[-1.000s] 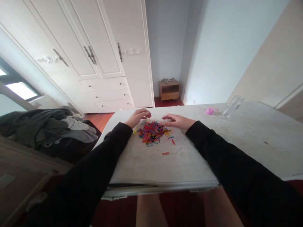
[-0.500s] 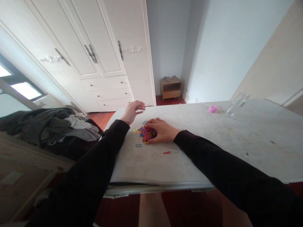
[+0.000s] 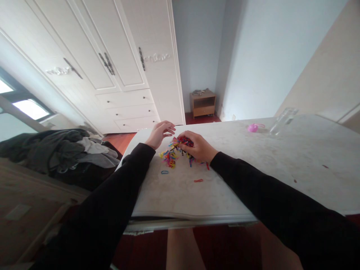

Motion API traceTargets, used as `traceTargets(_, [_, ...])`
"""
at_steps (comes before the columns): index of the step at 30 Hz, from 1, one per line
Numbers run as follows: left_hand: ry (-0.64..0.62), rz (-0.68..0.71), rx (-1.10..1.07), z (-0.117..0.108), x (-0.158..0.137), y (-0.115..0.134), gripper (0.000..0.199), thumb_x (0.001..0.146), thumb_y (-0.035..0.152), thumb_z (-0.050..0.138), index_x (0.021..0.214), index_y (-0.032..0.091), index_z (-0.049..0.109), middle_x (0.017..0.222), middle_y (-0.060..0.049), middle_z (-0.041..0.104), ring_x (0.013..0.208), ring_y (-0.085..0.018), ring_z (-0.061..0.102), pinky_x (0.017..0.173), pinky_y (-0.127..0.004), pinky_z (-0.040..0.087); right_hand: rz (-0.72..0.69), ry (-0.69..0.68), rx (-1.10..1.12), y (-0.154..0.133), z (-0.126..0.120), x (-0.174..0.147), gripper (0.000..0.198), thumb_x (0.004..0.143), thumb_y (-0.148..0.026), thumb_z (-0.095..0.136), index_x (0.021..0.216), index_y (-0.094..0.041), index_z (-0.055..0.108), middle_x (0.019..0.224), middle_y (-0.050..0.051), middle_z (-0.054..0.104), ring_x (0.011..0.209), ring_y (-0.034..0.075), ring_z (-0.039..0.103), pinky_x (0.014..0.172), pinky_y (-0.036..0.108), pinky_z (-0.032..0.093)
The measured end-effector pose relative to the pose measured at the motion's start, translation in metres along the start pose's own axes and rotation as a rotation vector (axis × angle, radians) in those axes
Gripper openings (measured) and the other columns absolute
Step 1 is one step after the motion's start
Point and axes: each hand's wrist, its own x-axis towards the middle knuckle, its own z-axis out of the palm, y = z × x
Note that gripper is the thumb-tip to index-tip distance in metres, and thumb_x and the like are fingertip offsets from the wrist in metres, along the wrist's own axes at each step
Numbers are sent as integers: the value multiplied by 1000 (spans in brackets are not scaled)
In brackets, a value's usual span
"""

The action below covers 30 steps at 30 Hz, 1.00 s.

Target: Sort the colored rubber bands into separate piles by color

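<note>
My right hand point(image 3: 199, 147) is closed around a clump of multicoloured rubber bands point(image 3: 184, 141), with some strands hanging from under the fingers. Below and left of it, a smaller heap of rubber bands point(image 3: 169, 158) in yellow, pink and blue lies on the table. My left hand point(image 3: 161, 134) hovers just left of the clump, fingers loosely bent and apart, holding nothing. A single blue rubber band point(image 3: 164, 172) and a red rubber band point(image 3: 198, 180) lie apart, closer to me.
The pale table point(image 3: 247, 172) carries a small round pink object with a loop point(image 3: 253, 128) and a clear glass bottle point(image 3: 281, 123) at the far right. Dark and grey clothes point(image 3: 64, 150) are piled on the left. A white wardrobe point(image 3: 120, 48) and a small wooden cabinet point(image 3: 203, 103) stand beyond.
My right hand has closed on part of the heap and drawn it up and right, splitting the pile and baring a smaller heap. My left hand has shifted slightly right.
</note>
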Motion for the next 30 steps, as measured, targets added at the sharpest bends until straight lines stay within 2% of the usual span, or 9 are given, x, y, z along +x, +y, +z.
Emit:
traceTargets(5, [-19,-1,8,1,-1,1,22,76,38,74,79,17,71,79,-4,71,69,-15,64,68,-29,48,20,-3,52,-1,0,-2,20,102,-36,59,111,-19,65,110,8,74,102,21,68,96,40,53])
traceTargets(10, [-32,6,25,2,-3,2,22,77,39,73,80,17,72,78,-4,71,67,-15,64,69,-30,48,83,-26,96,2,2,-2,18,101,-32,56,112,-20,64,118,9,74,98,19,69,90,38,57])
traceTargets(14, [-50,6,74,3,-4,1,23,75,39,75,80,17,72,77,-4,71,66,-16,64,69,-31,47,91,-72,24,6,-13,-3,26,101,-38,59,116,-19,67,119,11,73,106,24,69,99,45,55])
traceTargets(16, [-56,0,102,2,-4,0,25,74,40,75,80,17,72,77,-4,71,66,-16,64,69,-31,47,81,-158,-18,10,-24,-7,42,94,-47,72,126,-20,68,128,12,71,119,28,66,108,50,51])
traceTargets(18, [-53,-4,119,2,-3,-1,26,74,42,75,79,17,72,76,-4,71,66,-16,64,68,-31,47,69,-296,-33,14,-32,-13,73,77,-52,89,140,-24,64,144,13,65,133,32,60,117,54,45])
traceTargets(21, [-53,-1,130,3,-2,-2,26,73,42,75,79,17,72,76,-4,72,67,-16,64,67,-30,46,87,-465,-115,16,-29,-20,102,61,-52,99,152,-33,56,157,11,55,144,37,50,123,61,36])
traceTargets(23, [-60,0,134,4,-2,-2,25,73,42,75,79,17,73,76,-5,72,67,-17,65,66,-30,46,105,-503,-174,13,-20,-21,98,67,-54,96,154,-35,55,156,11,56,143,40,49,120,66,36])
traceTargets(25, [-67,3,135,6,-2,-2,25,73,42,75,79,17,73,76,-5,72,67,-17,65,66,-31,46,96,-489,-201,9,-8,-17,80,79,-53,88,151,-31,58,149,13,60,137,39,52,115,66,40])
traceTargets(30, [-75,10,140,9,-3,-1,26,73,42,76,79,18,73,77,-5,72,68,-17,65,67,-32,47,-20,-378,-147,7,8,-7,35,98,-35,70,131,-22,69,124,13,67,119,30,60,109,52,49])
